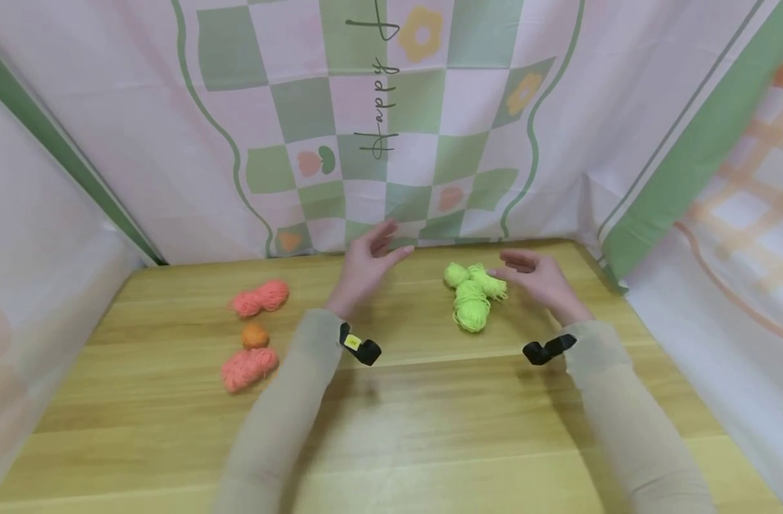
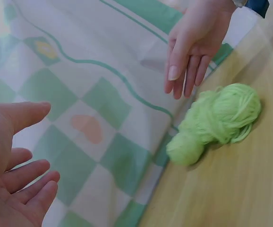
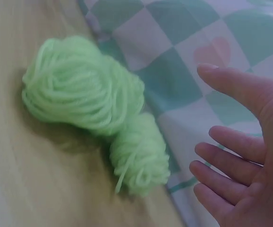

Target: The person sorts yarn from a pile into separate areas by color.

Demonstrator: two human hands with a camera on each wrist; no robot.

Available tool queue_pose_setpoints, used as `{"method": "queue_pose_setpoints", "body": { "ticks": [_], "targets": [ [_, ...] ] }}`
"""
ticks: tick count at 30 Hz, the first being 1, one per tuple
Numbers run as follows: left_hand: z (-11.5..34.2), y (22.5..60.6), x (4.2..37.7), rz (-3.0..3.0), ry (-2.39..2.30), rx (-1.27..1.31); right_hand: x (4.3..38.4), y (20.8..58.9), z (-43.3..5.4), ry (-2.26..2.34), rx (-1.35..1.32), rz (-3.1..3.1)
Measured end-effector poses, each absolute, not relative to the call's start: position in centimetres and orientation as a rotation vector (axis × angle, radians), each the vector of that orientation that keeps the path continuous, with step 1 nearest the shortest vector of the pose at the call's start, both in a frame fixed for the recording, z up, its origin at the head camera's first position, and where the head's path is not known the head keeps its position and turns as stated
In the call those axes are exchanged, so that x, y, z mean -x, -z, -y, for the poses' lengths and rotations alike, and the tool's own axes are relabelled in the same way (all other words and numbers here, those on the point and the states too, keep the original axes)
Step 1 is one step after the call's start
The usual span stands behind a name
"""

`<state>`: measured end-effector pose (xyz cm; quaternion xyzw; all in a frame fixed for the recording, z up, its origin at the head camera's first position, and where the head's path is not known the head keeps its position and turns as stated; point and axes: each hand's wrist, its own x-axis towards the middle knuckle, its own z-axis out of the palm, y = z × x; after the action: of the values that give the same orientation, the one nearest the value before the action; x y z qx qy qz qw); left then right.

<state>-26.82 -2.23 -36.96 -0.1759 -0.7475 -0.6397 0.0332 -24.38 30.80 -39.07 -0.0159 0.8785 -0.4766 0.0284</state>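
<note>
Three balls of lime-green yarn (image 1: pixel 472 305) lie touching one another on the right half of the table. Just right of them hovers my right hand (image 1: pixel 537 280), its fingers extended and the palm turned inward; in the right wrist view its thumb and fingers hold nothing. My left hand (image 1: pixel 365 265) is raised near the table's back edge, left of the green yarn and apart from it. In the left wrist view that hand's thumb stands away from its loosely bent fingers, with nothing between them. The green yarn (image 2: pixel 221 116) shows there below the right hand (image 2: pixel 198 47).
On the table's left side lie coral yarn bundles (image 1: pixel 260 298), a small orange ball (image 1: pixel 255 335) and another coral bundle (image 1: pixel 250 368). A checked curtain (image 1: pixel 365 107) hangs behind the wooden table (image 1: pixel 430 428), and pale cloth (image 1: pixel 38 235) encloses both sides.
</note>
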Motion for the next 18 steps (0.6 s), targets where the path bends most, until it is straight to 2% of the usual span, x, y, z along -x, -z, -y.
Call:
{"method": "queue_pose_setpoints", "body": {
  "ticks": [18],
  "targets": [
    [12.8,35.1,23.8,2.28,1.708,0.501,23.0,37.0,-25.7,1.467,0.321,-2.727]
  ]
}}
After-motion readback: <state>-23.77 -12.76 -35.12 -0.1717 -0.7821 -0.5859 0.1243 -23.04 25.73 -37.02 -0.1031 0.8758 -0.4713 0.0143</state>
